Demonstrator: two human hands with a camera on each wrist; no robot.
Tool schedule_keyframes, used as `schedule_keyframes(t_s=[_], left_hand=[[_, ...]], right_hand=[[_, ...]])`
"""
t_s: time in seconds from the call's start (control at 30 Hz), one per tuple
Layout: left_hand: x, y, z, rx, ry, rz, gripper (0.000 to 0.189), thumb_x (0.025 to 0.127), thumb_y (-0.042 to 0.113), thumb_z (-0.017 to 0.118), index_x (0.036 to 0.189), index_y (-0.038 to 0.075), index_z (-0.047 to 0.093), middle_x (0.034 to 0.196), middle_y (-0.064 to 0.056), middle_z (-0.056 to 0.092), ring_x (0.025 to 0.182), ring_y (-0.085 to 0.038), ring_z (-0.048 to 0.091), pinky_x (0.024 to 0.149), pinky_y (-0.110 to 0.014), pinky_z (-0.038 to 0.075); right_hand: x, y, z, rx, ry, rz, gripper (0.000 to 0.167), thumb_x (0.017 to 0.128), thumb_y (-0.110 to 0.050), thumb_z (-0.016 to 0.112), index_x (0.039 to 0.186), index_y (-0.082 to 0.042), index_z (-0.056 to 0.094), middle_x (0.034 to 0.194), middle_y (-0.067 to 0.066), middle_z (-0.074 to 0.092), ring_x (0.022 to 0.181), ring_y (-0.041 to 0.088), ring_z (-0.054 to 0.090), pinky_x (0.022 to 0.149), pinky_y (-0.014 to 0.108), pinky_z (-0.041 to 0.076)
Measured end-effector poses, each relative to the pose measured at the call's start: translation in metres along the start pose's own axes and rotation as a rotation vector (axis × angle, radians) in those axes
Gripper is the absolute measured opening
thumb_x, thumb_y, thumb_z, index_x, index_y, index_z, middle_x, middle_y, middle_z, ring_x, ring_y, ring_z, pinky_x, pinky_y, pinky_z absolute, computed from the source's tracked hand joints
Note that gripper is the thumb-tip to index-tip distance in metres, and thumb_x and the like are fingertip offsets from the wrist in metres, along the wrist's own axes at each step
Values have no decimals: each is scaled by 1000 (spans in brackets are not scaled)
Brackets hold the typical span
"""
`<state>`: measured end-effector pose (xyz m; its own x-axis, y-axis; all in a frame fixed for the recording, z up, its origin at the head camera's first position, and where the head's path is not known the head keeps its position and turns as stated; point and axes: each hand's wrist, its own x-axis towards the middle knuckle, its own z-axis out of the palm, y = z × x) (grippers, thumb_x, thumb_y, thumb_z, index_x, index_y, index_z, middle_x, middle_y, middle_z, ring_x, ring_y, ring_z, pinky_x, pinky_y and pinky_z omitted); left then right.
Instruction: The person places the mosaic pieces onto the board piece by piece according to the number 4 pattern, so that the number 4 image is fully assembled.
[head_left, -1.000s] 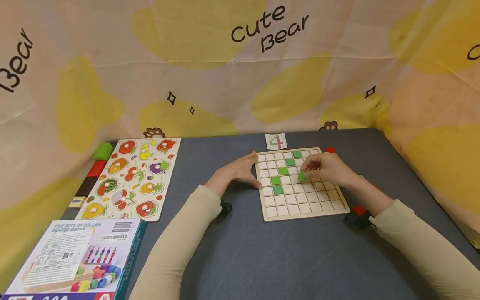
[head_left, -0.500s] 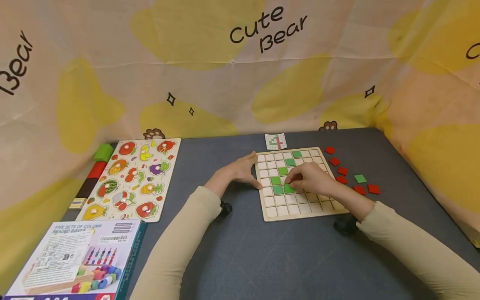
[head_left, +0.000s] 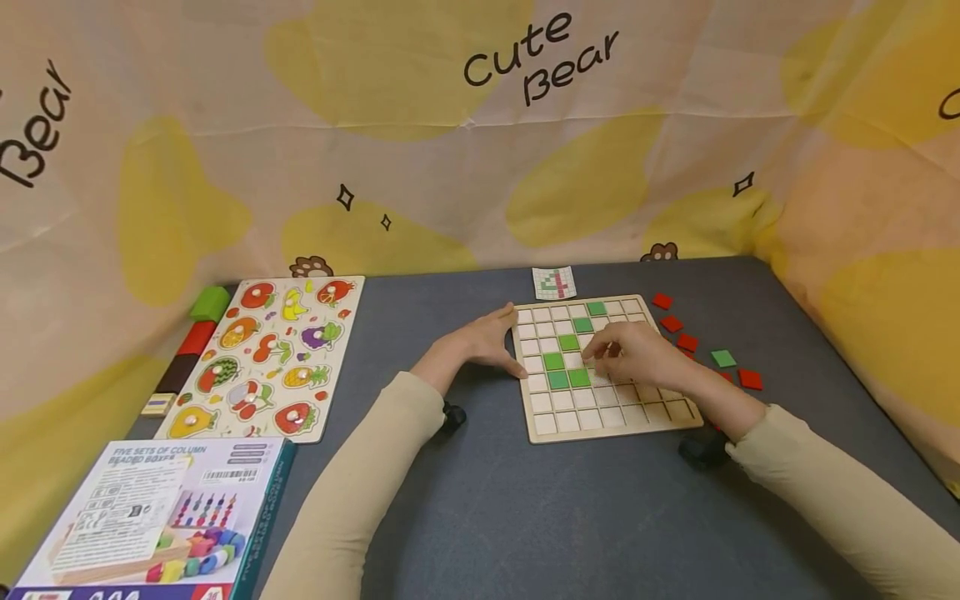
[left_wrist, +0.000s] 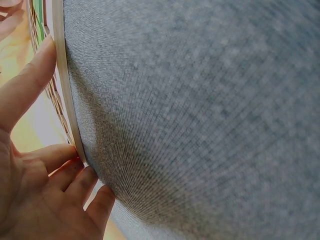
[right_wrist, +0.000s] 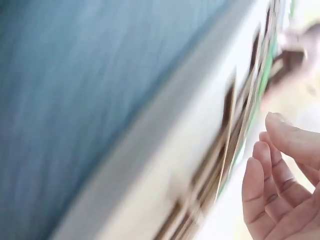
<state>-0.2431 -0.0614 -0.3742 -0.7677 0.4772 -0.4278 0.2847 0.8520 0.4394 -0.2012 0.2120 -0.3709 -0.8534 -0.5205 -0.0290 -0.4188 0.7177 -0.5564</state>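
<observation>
A wooden grid board lies on the table, with several green square tiles set in a slanting line and a short row at its lower left. Along the board's left edge rests my left hand, thumb and fingers spread apart; the left wrist view shows the thumb and fingertips touching the wooden rim. My right hand hovers over the middle of the board, just right of the green tiles. Its fingers are loosely bent with nothing between them and the thumb.
Several loose red tiles and one green tile lie right of the board. Behind it is a small pattern card. A fruit puzzle board, coloured blocks and a boxed toy occupy the left side.
My right hand carried a green tile left and down, set it in the cell beside the lowest green tile, let go and drew slightly back to the right. My left hand stayed at the board's edge.
</observation>
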Motion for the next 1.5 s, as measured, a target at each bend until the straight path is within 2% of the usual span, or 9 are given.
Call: schedule_keyframes(t_s=[0.17, 0.4, 0.57, 0.67, 0.9, 1.13, 1.27, 1.37, 1.5], left_hand=[[-1, 2, -2, -4, -11, 1, 110, 83, 46, 77, 161, 14, 6, 170, -3, -5, 158, -25, 2, 129, -47, 15], [-1, 2, -1, 3, -3, 4, 109, 84, 45, 76, 161, 15, 5, 170, -3, -5, 158, -26, 2, 129, -48, 16], [-1, 1, 0, 9, 9, 0, 110, 83, 46, 77, 161, 15, 6, 170, -3, -4, 158, -26, 4, 128, -47, 17], [-1, 2, 0, 5, 7, 0, 110, 83, 46, 77, 161, 15, 6, 170, -3, -4, 158, -26, 4, 128, -49, 17], [-2, 1, 0, -12, 8, 9, 108, 83, 45, 77, 161, 14, 8, 170, -3, -4, 158, -26, 4, 128, -48, 17], [-1, 0, 1, -14, 6, 7, 109, 84, 45, 77, 161, 15, 6, 170, -2, -5, 158, -26, 3, 128, -48, 17], [-1, 0, 1, -13, 6, 6, 109, 84, 45, 77, 161, 15, 6, 170, -2, -5, 158, -26, 3, 128, -48, 17], [-1, 0, 0, -17, 5, 4, 109, 83, 45, 77, 161, 15, 6, 170, -2, -5, 158, -25, 3, 128, -48, 17], [-2, 0, -1, -13, 3, 4, 110, 83, 45, 77, 161, 15, 6, 170, -2, -5, 158, -26, 3, 128, -48, 17]], right_hand=[[-16, 28, -30, -58, 35, 92, 15, 86, -13, 76, 101, -13, 77, 97, 3, 75, 83, 15, 62, 68, 26, 49], [-47, 78, -71, -67, -24, 233, 22, 87, -18, 75, 108, -13, 74, 110, 9, 75, 90, 10, 67, 75, 22, 51], [-61, 108, -80, -43, -54, 276, 29, 83, -19, 79, 110, -9, 73, 110, 10, 72, 83, 0, 60, 72, 18, 50], [-63, 117, -80, -17, -72, 292, 32, 83, -20, 80, 110, -6, 72, 110, 11, 71, 82, -2, 56, 72, 17, 49], [-59, 116, -83, -19, -134, 283, 28, 84, -21, 79, 106, -6, 70, 103, 7, 68, 84, 2, 55, 73, 18, 48], [-59, 115, -88, -52, -193, 309, 29, 78, -18, 84, 97, -3, 69, 90, 5, 68, 75, 4, 54, 67, 20, 47], [-60, 113, -89, -111, -142, 313, 25, 77, -24, 84, 90, -8, 69, 85, 0, 69, 73, 4, 54, 68, 23, 44], [-58, 108, -89, -125, -67, 307, 21, 81, -26, 81, 89, -11, 69, 81, -2, 70, 73, 4, 54, 69, 23, 43], [-51, 88, -84, -49, 15, 268, 20, 86, -27, 77, 95, -11, 71, 84, 0, 73, 73, 2, 58, 70, 20, 45]])
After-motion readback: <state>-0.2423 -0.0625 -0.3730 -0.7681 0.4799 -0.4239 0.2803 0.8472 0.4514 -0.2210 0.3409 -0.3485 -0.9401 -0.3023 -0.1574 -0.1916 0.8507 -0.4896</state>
